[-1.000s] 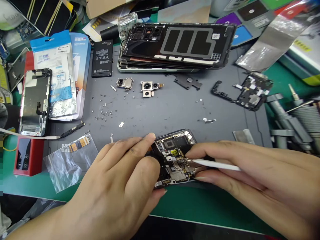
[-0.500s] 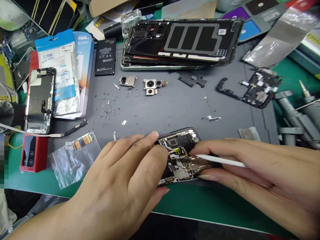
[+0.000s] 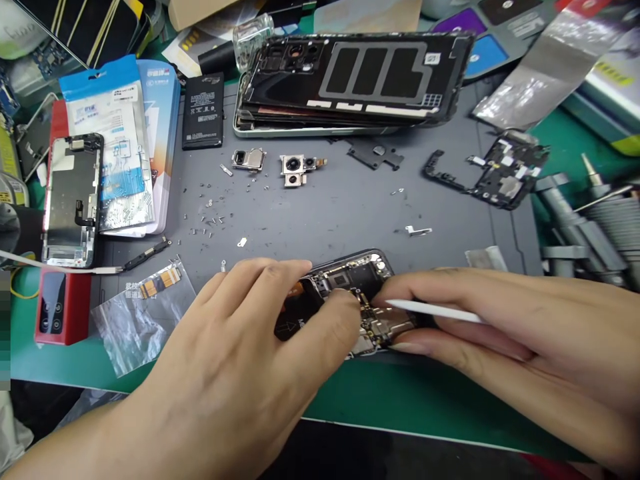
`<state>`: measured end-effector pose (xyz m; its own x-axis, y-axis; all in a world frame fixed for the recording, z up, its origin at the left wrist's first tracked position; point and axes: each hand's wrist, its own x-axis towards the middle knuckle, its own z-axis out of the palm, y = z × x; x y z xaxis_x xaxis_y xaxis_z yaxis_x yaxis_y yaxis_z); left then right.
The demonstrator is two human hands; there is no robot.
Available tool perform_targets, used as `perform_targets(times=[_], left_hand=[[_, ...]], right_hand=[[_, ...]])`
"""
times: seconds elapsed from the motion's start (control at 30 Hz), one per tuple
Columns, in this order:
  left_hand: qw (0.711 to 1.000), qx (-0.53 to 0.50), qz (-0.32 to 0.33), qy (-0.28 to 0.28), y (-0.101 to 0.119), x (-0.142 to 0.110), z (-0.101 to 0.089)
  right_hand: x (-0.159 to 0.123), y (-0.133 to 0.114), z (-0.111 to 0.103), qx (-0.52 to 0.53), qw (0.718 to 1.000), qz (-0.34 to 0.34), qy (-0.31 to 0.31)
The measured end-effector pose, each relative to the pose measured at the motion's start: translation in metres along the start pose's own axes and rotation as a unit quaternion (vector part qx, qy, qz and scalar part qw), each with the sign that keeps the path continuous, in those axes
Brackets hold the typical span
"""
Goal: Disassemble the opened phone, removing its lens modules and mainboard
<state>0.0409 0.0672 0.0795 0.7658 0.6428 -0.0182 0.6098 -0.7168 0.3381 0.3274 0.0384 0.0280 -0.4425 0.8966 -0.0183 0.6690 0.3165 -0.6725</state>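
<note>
An opened smartphone (image 3: 367, 280) with its circuit board bare lies low in the middle, near the table's front edge. My left hand (image 3: 235, 360) grips its left part, fingers at the far edge and thumb bent over the board. Between that thumb and forefinger shows a black battery (image 3: 293, 323). My right hand (image 3: 520, 333) is closed round the phone's right end, thumb at the near edge. A white pointed stick, like a spudger (image 3: 430, 309), lies in the right fingers, its tip directed left over the phone. The fingertips partly cover the board.
Beyond the phone are loose screws (image 3: 210, 220), a camera module (image 3: 295, 167), a battery (image 3: 203, 110) and a black bracket part (image 3: 510, 173). A stack of opened phones (image 3: 360, 80) lies at the back. A plastic bag (image 3: 145, 327) and a red device (image 3: 63, 313) are left.
My left thumb has moved right and farther over the board, uncovering the black battery. The right hand keeps its hold on the stick. The whole view has shifted slightly.
</note>
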Motion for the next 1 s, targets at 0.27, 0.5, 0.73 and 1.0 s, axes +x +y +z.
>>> perform_targets(times=[0.27,0.5,0.73,1.0], left_hand=[[1.000,-0.014,0.013,0.015,-0.003,0.002,-0.002],[0.999,-0.036,0.013,0.004,-0.006,-0.003,-0.004],[1.000,-0.020,0.017,-0.009,-0.007,0.002,-0.005],[0.999,0.004,0.023,-0.025,-0.004,0.005,-0.006]], right_hand=[[0.009,0.001,-0.002,-0.073,0.996,-0.050,0.006],[0.010,0.007,-0.006,-0.088,0.994,-0.065,0.001],[0.006,0.009,-0.008,-0.092,0.994,-0.062,-0.001],[0.002,-0.001,0.000,-0.041,0.998,-0.040,-0.022]])
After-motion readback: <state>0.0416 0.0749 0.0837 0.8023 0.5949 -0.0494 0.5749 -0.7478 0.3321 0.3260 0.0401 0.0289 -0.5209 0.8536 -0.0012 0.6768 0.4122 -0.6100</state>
